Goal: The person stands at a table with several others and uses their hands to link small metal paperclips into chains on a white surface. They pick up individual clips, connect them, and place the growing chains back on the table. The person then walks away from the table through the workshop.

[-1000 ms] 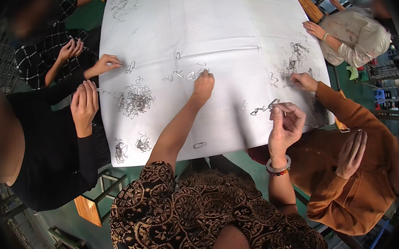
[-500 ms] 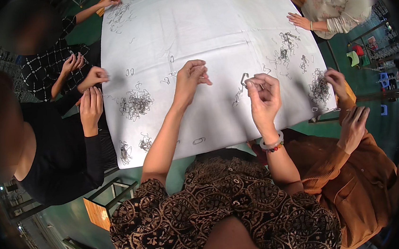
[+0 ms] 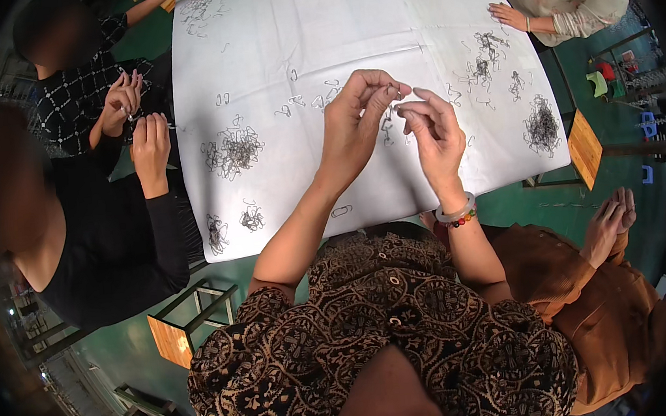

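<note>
My two hands nearly meet above the white-covered table. My left hand (image 3: 356, 123) is closed, thumb and forefinger pinching a small wire link (image 3: 397, 94) whose shape is mostly hidden. Just to its right, my right hand (image 3: 439, 134) has its fingers curled and the thumb tip against a finger, on the same link as far as I can see. Between and below the hands shows a short string of dark wire links (image 3: 386, 129); whether it hangs or lies on the table I cannot tell. More bent wire links (image 3: 298, 102) lie left of my hands.
Piles of dark bent wire pieces lie on the white table cover (image 3: 349, 32): a left pile (image 3: 235, 151), a right pile (image 3: 541, 126) and smaller ones. A single wire link (image 3: 341, 211) lies near the front edge. Co-workers sit around; a wooden stool (image 3: 585, 148) stands at the right.
My left hand has moved right and closed into a pinch. My right hand, holding a wire link before, has met it. The right-hand co-worker's hands have withdrawn from the table.
</note>
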A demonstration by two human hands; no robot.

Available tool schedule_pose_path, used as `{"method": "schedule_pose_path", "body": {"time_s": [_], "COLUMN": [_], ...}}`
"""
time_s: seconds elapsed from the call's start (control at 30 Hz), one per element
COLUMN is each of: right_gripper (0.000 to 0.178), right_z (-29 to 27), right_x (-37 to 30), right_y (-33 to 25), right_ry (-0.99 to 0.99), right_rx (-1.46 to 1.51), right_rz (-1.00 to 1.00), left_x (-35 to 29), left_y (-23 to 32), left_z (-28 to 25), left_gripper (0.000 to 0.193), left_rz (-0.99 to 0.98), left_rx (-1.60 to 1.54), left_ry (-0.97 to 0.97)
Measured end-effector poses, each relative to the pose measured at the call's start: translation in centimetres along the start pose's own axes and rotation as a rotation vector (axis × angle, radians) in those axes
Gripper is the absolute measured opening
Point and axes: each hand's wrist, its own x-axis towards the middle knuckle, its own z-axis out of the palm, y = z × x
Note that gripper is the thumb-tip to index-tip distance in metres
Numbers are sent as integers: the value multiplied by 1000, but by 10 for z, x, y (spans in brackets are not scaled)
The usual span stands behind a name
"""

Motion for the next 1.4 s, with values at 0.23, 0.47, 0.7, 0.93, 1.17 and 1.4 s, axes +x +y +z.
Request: {"method": "schedule_pose_path", "body": {"time_s": [0.23,0.47,0.7,0.93,1.17,1.4], "right_gripper": [35,22,25,10,5,7], "right_z": [-61,-99,-98,-78,-47,-37], "right_x": [-11,-37,-32,-26,12,35], "right_y": [141,231,212,214,43,-56], "right_ry": [-472,-619,-799,-650,37,-59], "right_rx": [-696,-835,-1040,-1022,-141,-298], "right_rz": [-52,-212,-418,-404,72,59], "left_x": [0,-1,2,8,13,13], "left_y": [15,27,29,32,3,-16], "left_z": [-12,-19,-18,-11,-13,16], "left_gripper": [6,7,8,10,10,11], "left_rz": [40,13,1,18,-72,-73], "left_rx": [-1,52,49,73,37,-29], "left_ry": [56,126,160,66,68,-71]}}
